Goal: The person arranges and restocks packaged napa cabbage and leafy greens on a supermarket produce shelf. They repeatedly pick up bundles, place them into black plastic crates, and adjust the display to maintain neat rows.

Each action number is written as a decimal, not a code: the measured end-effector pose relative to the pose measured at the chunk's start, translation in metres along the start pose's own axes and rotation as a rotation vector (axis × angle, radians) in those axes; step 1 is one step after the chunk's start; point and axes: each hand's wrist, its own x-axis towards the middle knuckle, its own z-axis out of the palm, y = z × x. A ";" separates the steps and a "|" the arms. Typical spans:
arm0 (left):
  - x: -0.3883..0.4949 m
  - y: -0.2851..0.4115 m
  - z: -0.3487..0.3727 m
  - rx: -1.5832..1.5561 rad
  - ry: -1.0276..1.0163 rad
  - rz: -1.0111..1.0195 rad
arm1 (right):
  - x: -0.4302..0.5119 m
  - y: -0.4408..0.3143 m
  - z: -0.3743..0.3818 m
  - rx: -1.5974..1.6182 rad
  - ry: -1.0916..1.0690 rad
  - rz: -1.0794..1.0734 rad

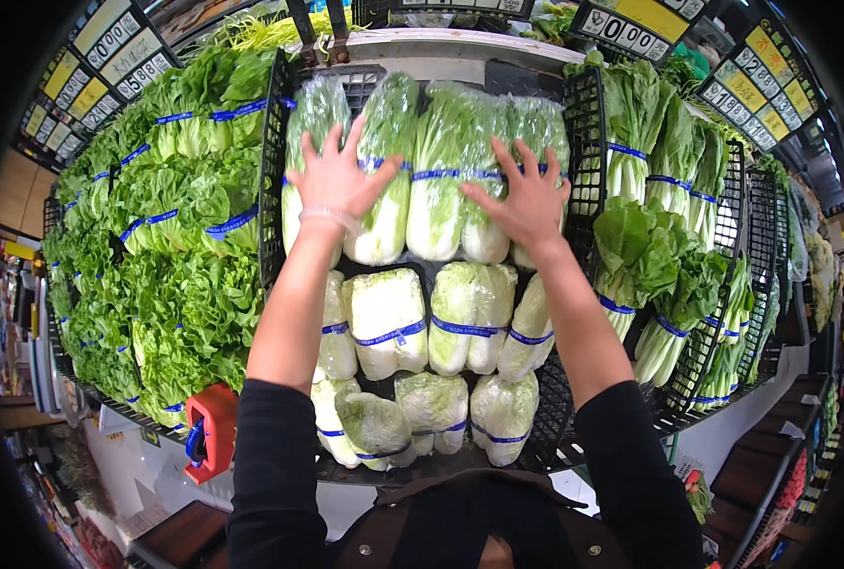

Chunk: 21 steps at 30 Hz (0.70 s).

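Both my hands lie spread on the back row of plastic-wrapped Chinese cabbages, whose pairs are bound with blue tape. My left hand [340, 174] rests across a wrapped cabbage at the far left and the long cabbage [383, 206] beside it. My right hand [529, 192] touches the right part of the row, by a leafy wrapped cabbage [436, 206]. Fingers of both hands are apart. Nearer to me sit a middle row with a pale cabbage bundle [386, 306] and another bundle [472, 306], then a front row with a wrapped cabbage bundle [504, 412].
Black plastic crate walls [274, 178] flank the cabbages. Taped lettuce [194, 299] fills the left side; leafy greens [628, 242] stand at the right. A red tape dispenser [216, 427] is at the shelf's front left. Price signs [628, 21] hang behind.
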 end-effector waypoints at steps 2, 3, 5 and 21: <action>-0.007 0.000 -0.001 0.010 -0.030 -0.008 | -0.004 -0.004 -0.003 -0.062 -0.136 0.053; -0.012 0.000 -0.001 -0.009 0.003 0.007 | -0.008 -0.005 -0.006 -0.015 -0.158 0.057; -0.013 0.002 -0.001 -0.051 0.055 0.005 | -0.007 -0.001 -0.013 0.032 -0.150 0.043; -0.070 -0.022 0.022 -0.129 0.120 0.164 | -0.146 0.054 -0.043 0.363 0.203 -0.167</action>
